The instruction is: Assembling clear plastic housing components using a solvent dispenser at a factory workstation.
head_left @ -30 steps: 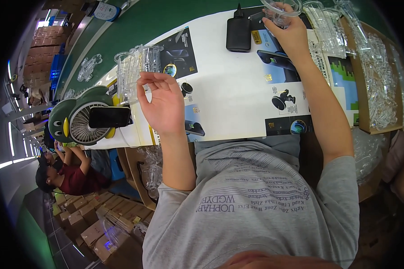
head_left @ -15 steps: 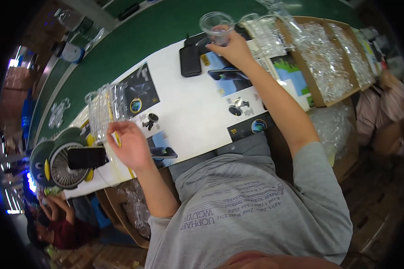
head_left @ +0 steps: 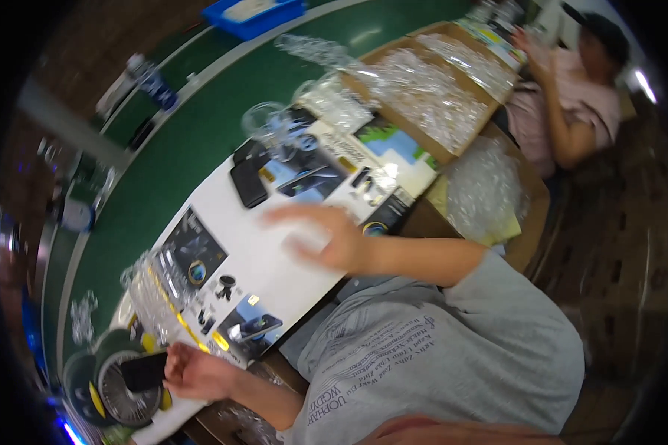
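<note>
Right hand (head_left: pixel 326 239), blurred by motion, is empty, thumb and fingers apart above the white sheet (head_left: pixel 239 222); a moment earlier it gripped the clear cup (head_left: pixel 266 119), which now sits at the sheet's far edge near the black bottle (head_left: pixel 249 184). Left hand (head_left: pixel 199 373) has shifted beside the phone (head_left: pixel 142 372), fingers curled; I cannot tell whether it holds anything. More of a co-worker (head_left: pixel 579 111) shows.

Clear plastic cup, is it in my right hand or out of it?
Out: the cup rests on the printed sheet, apart from the blurred right hand, with sheet showing between them.
</note>
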The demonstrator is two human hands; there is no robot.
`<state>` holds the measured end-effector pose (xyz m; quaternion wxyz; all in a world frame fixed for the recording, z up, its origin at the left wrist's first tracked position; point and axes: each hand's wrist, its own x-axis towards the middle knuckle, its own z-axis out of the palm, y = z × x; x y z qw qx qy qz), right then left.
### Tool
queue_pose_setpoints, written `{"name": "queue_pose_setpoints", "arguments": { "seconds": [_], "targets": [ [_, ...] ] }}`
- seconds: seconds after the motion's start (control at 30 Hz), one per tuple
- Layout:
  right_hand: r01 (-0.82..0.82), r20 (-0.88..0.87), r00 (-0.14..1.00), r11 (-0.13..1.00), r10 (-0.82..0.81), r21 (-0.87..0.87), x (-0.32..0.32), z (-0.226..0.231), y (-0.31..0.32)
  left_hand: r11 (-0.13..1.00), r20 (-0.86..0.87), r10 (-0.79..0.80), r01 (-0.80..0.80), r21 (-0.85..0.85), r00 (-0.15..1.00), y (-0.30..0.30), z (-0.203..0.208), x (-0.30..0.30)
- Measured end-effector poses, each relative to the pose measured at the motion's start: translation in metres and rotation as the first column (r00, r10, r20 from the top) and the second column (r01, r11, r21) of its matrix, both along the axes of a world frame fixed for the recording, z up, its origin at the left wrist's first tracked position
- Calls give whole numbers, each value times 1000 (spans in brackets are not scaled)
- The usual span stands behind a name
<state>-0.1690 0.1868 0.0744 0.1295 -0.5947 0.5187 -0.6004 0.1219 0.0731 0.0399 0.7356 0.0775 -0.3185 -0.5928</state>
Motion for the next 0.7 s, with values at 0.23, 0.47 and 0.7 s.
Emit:
{"name": "queue_pose_setpoints", "arguments": {
  "seconds": [0.23, 0.47, 0.7],
  "targets": [
    [-937, 428, 315, 350, 847, -4, 165, 40, -47, 580, 281, 784, -493, -648, 553, 19, 28, -57],
    [-955, 446, 37, 163, 894, -248, 258, -1, -48, 220, 181, 951, -141, -965, 249, 20, 78, -34],
    [-961, -357, 256, 199, 898, -189, 347, -94, -137, -104, -107, 994, 343, -933, 11, 18, 141, 15]
  ]
}}
